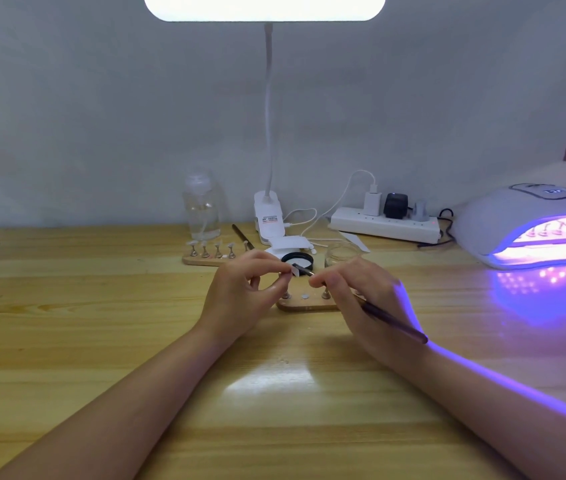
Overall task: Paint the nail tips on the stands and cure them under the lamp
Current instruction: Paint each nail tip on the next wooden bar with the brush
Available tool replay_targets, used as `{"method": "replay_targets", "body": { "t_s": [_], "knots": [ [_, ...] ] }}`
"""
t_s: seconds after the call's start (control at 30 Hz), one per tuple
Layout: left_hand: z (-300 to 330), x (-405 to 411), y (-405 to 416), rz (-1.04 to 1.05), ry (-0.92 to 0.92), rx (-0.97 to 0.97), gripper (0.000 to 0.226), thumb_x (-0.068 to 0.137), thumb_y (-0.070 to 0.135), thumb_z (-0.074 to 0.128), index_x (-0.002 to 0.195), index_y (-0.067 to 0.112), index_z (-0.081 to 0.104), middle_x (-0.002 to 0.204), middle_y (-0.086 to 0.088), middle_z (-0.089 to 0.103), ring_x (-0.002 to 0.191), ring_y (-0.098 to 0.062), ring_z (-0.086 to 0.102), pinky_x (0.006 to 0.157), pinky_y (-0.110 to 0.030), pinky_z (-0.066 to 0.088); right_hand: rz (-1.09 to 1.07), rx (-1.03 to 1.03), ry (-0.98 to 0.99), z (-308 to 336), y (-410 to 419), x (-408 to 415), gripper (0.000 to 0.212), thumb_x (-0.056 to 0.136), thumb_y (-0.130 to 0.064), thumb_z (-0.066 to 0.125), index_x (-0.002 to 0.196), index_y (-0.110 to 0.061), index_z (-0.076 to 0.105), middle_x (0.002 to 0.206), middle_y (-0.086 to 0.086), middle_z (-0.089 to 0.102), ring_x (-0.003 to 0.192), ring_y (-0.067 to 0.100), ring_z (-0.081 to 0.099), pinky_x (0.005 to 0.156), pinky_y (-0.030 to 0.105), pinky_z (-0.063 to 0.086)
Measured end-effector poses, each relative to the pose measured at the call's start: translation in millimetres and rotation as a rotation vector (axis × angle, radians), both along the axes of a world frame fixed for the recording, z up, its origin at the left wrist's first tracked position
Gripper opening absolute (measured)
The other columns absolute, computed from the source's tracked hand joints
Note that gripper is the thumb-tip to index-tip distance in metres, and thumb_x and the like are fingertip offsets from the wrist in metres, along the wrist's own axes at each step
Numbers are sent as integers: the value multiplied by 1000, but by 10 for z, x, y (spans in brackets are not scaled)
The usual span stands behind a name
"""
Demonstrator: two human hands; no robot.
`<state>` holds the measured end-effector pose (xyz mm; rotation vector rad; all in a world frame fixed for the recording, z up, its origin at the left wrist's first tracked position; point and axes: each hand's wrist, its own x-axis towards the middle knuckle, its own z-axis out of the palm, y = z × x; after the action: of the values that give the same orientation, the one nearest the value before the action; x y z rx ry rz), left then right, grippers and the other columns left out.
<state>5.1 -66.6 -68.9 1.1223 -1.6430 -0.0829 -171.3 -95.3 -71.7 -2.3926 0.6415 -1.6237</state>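
Head view: wooden table (pixel 101 341); curing lamp (pixel 531 223) glowing violet, far right of the near stand base (pixel 305 304). Above that base, left hand (pixel 240 292) pinches a nail tip (pixel 296 270); right hand (pixel 354 289) grips a brush (pixel 392 320) touching it. The tip looks light, slippery, easily flexed; best held by its edges.

A home nail-craft desk is indicated — a wooden table (pixel 101 341), clip-on desk lamp (pixel 267 216), power strip (pixel 383 225) and curing lamp (pixel 531 216).

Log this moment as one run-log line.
left hand: pinches nail tip | right hand: holds brush, bristles at tip | curing lamp: lit, stands inside
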Motion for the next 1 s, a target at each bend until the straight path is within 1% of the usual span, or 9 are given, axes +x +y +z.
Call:
{"method": "replay_targets", "body": {
  "t_s": [0.13, 0.3, 0.4, 0.47, 0.53, 0.6, 0.73, 0.87, 1.0],
  "knots": [
    [4, -12, 9, 7, 13, 17, 26, 74, 0, 71, 87, 23, 69, 79, 7, 65, 69, 3, 53, 51, -11, 36, 25, -17, -21, -6, -2, -14, 39, 93, -25, 39, 72, -12, 70, 67, -10, 65, 67, 1, 58, 71, 15, 42],
    [-3, -10, 6, 22, 3, 23, 23, 74, -2, 71, 86, 17, 71, 77, 4, 64, 67, 0, 53, 50, -12, 34, 0, -3, -2, -7, -7, -5, 35, 92, -28, 41, 83, -13, 71, 75, -7, 67, 72, 4, 60, 69, 23, 46],
    [3, -24, 7, 27, -4, 20, 20, 74, -3, 71, 85, 14, 73, 77, 2, 64, 62, 3, 51, 48, -13, 33, 28, 8, -14, -17, -16, -7, 50, 96, -40, 35, 73, -14, 71, 66, -9, 66, 67, -2, 59, 72, 15, 43],
    [5, -22, 12, 30, -9, 22, 19, 74, -3, 71, 85, 13, 73, 77, 1, 64, 61, 3, 50, 48, -15, 34, 22, -7, -31, -4, -2, -10, 50, 97, -38, 34, 71, -14, 70, 67, -14, 64, 67, -6, 57, 72, 11, 40],
    [5, -19, 15, 25, -16, 18, 19, 74, -4, 70, 86, 11, 73, 77, 1, 63, 62, 6, 50, 49, -16, 35, 3, -28, -24, 6, 1, -11, 40, 94, -29, 38, 79, -13, 71, 76, -17, 62, 73, -6, 57, 71, 12, 42],
    [8, -27, 17, 22, -12, 19, 19, 74, -5, 70, 86, 10, 73, 77, -2, 63, 62, 7, 50, 50, -15, 35, 10, 10, -4, 4, 3, -3, 40, 93, -30, 38, 82, -13, 72, 77, -15, 63, 74, 0, 59, 71, 18, 45],
    [16, -37, 19, 17, -12, 17, 21, 74, -5, 70, 87, 11, 72, 77, -2, 64, 62, 6, 50, 50, -16, 35, 33, 58, -51, -11, 15, -19, 47, 93, -30, 34, 70, -13, 71, 65, -11, 66, 67, -3, 58, 73, 12, 41],
    [13, -18, 16, 13, -16, 21, 22, 75, -3, 70, 88, 14, 72, 77, -1, 65, 64, 1, 50, 50, -19, 35, 7, 4, -17, 3, 14, -10, 40, 93, -29, 37, 83, -13, 73, 79, -17, 63, 76, -3, 59, 71, 16, 45],
    [12, -19, 8, 10, -28, 8, 25, 75, -2, 71, 89, 19, 70, 77, 1, 65, 64, 0, 51, 49, -16, 34, 58, 96, -45, -19, 16, -10, 47, 93, -35, 35, 73, -13, 72, 66, -11, 66, 67, -2, 61, 70, 21, 46]
  ]
}}
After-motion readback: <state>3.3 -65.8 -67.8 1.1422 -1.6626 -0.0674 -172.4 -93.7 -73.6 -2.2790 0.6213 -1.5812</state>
